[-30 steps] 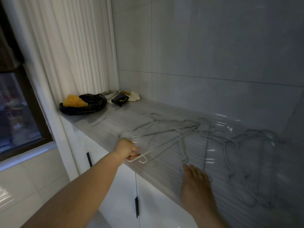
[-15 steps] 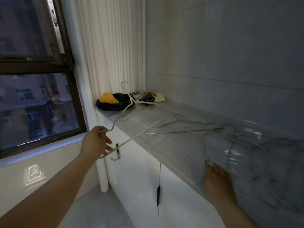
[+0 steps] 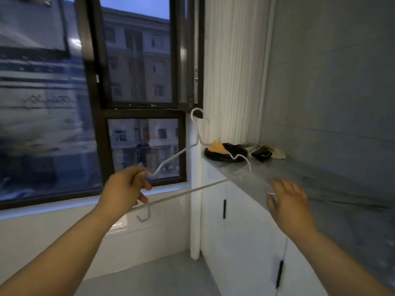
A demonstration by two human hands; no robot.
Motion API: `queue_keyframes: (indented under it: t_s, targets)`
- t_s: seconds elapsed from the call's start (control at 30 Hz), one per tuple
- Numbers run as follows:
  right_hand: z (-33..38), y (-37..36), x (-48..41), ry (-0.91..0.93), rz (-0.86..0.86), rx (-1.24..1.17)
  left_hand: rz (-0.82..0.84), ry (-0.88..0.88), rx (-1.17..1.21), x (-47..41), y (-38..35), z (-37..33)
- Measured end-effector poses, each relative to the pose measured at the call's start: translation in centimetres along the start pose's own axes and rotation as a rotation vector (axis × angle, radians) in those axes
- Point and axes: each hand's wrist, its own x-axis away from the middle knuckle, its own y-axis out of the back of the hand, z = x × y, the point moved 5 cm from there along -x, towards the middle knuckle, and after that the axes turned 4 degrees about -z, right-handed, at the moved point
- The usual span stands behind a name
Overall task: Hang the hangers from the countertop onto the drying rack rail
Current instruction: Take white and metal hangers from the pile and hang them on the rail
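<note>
Left hand [image 3: 126, 189] gripped a white wire hanger [image 3: 188, 191] at one shoulder end, fingers curled round the wire. Hanger was held in the air in front of the window [image 3: 139, 82], off the counter [image 3: 241, 170], tilted with its top hook [image 3: 196, 113] up against the dark frame. It was thin and white, with kinked shoulders, a straight bottom bar slanting up toward the counter edge, and a small extra hook [image 3: 144, 214] hanging below the left hand. Its far shoulder overlapped a black bag [image 3: 235, 150] holding something yellow [image 3: 215, 146] at the counter's far end, next to a dark item [image 3: 261, 152] and a cream cloth [image 3: 279, 155]. Right hand [image 3: 288, 201] was open, fingers spread and holding nothing, over the counter's front edge; couldn't tell if it touched the surface. The near and right part of the counter was motion-smeared, so whatever lay there was unreadable. Both forearms were cut off by the frame bottom. White cabinet doors [image 3: 213, 221] sat below the counter.
</note>
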Motion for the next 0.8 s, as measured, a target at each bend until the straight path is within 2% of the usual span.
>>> queue_keyframes:
  t_s: [0.13,0.23,0.37,0.5,0.63,0.7,0.8]
  targets:
    - [12.0,2.4,-1.8,0.176,-0.148,-0.262,-0.15,0.037,-0.102,3.4,12.7,2.2]
    - [21.9,5.2,-2.3,0.353,-0.19,-0.414,-0.255,0.078,-0.191,7.4,22.0,3.5]
    - [33.1,9.4,-2.5,0.432,-0.248,-0.638,-0.404,0.122,-0.291,13.0,32.0,3.9]
    - [41.7,14.3,-3.0,0.632,-0.382,-0.705,-0.544,0.126,-0.352,17.9,39.2,3.8]
    - [47.8,17.9,-4.7,0.741,-0.45,-0.628,-0.663,0.098,-0.414,20.6,44.3,3.3]
    - [50.0,19.1,-6.4,0.766,-0.436,-0.603,-0.702,0.085,-0.454,21.1,46.4,3.1]
    - [51.8,20.4,-9.8,0.711,-0.377,-0.549,-0.757,0.072,-0.508,21.1,49.1,2.8]
